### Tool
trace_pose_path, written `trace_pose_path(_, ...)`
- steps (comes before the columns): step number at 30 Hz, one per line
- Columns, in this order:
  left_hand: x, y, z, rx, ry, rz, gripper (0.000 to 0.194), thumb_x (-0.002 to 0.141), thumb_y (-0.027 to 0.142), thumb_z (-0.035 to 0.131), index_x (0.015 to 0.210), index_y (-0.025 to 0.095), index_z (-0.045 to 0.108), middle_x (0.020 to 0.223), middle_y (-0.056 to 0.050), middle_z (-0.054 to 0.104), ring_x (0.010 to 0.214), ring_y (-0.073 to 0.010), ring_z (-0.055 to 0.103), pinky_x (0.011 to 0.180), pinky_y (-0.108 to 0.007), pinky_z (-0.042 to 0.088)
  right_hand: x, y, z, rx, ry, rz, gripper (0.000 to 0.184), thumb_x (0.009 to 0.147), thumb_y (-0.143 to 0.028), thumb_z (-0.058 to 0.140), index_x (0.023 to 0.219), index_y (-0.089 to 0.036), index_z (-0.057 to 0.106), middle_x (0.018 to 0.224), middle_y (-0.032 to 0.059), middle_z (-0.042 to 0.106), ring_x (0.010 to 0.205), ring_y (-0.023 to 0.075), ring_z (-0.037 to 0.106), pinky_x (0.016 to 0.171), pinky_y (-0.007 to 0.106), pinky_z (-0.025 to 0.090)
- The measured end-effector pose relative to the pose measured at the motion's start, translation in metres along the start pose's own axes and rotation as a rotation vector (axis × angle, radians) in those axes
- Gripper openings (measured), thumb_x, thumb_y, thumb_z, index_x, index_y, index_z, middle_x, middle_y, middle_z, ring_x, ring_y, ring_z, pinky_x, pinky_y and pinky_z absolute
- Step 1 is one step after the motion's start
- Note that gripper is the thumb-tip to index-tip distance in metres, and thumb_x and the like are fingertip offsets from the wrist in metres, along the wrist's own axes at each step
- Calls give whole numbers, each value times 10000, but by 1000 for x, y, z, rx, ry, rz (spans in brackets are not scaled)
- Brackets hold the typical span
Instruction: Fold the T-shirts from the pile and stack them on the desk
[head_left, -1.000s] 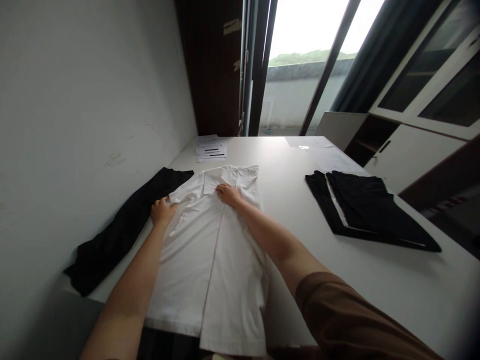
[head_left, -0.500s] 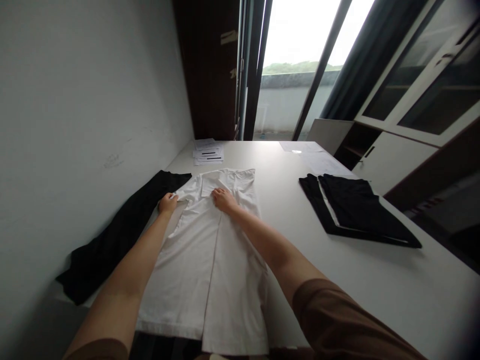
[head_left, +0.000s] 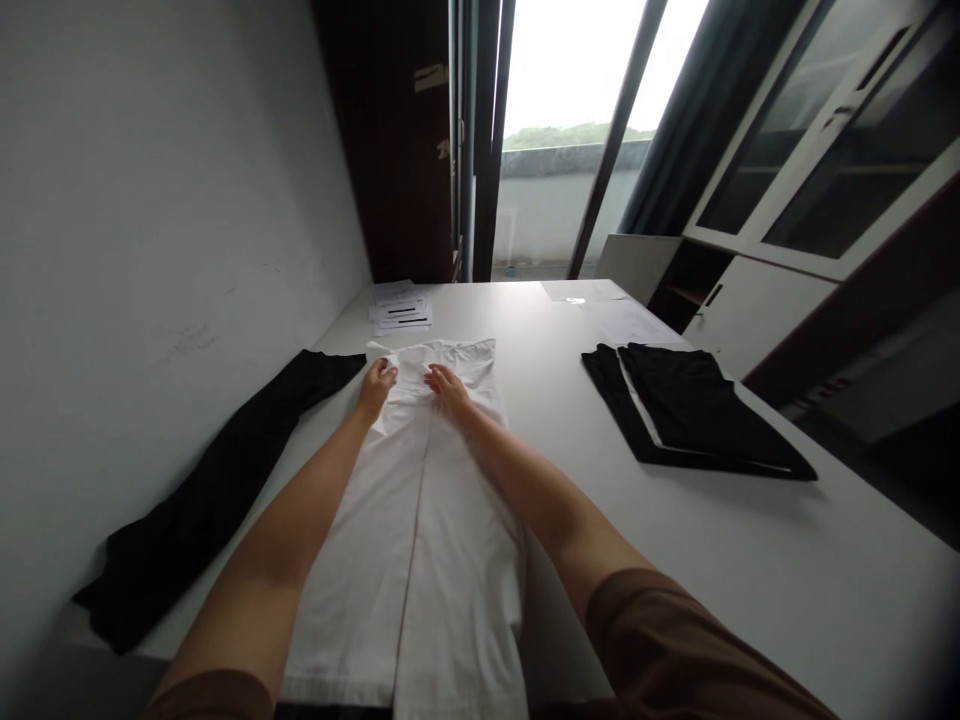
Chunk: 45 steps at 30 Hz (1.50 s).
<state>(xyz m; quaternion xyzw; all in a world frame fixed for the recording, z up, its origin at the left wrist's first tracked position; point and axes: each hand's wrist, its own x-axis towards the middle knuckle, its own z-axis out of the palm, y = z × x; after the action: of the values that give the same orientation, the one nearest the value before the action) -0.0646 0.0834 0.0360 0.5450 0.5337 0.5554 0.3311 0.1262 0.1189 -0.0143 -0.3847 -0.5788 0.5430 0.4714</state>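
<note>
Daylight from the blown-out window [head_left: 562, 75] glares on the far end of the table [head_left: 495, 300], leaving the wall [head_left: 165, 180] dim and the right-hand frame corners dark.

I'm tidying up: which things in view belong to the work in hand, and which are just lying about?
In use:
white shirt
left hand, holding its cloth
right hand, over it

Seemingly just lying about:
black garment, left
black clothes, right
papers, far end
</note>
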Motion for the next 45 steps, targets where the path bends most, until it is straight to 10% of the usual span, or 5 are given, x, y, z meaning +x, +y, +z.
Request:
trace_pose_path(5,-48,-11,34,179,-183,73,164,731,249,692,870,181,638,904,-28,670,884,-189,615,878,-305,496,-3,0,-3,146,176,25,466,969,-589,472,1270,-250,579,1112,73,707,985,181,700,873,325,561)
trace_pose_path(11,-86,-13,51,559,-319,302,112,863,186,578,927,195,670,940,-60,706,931,-215,644,930,-349,502,-18,-3,2,-561,209,-109,565,890,-431,703,1410,-272,549,1188,56,714,1098,216,666,1011,343,480)
trace_pose_path(20,-129,0,10,739,-513,436,340,925,255,598,1251,213,684,1423,-98,612,1348,-269,525,1186,-464,379,-38,-12,0,-1048,47,-221,306,867,-421,718,1100,-224,707,1143,82,687,1135,256,566,1001,355,414)
trace_pose_path(35,-144,-1,-60,1173,39,213,380,941,290,583,1298,171,634,1406,-154,571,1322,-315,490,1153,-451,367,-46,-20,1,-1137,-42,-237,307,1002,-418,565,1235,-234,644,1273,96,633,1193,254,537,997,359,383)
trace_pose_path(45,-147,4,-67,1141,-99,23,447,947,313,600,1377,190,586,1287,-130,670,1133,-255,631,970,-319,450,-55,-23,9,-1227,-7,-233,196,993,-299,530,1114,-224,664,1176,95,669,1121,241,563,948,343,404)
